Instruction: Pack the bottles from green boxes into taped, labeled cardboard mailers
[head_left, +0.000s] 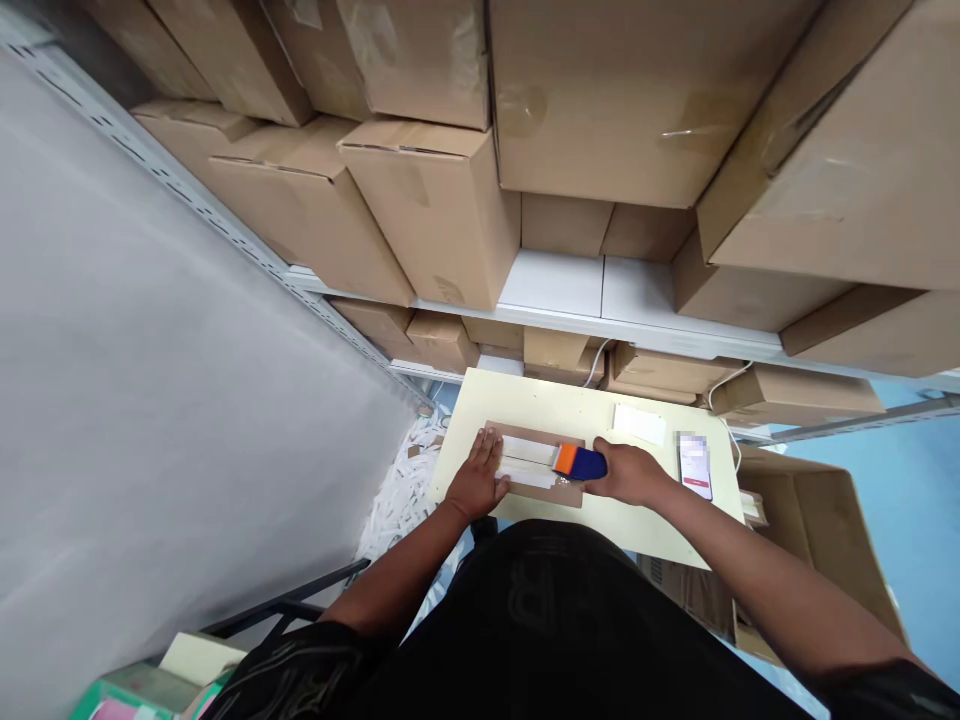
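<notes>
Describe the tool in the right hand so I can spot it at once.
Below the box shelves stands a pale table, with a flat cardboard sheet on it. At the sheet's right end the right hand grips a small tool. It alone is bright, orange and blue, beside white strips.

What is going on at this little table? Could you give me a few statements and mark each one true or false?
1. The right hand grips an orange and blue tool. True.
2. The left hand holds a phone. False: it lies flat on the brown cardboard piece; the phone lies on the table, beyond the right hand.
3. The shelves behind hold cardboard boxes. True.
4. The floor left of the table is bare. False: white paper scraps are heaped there.
</notes>
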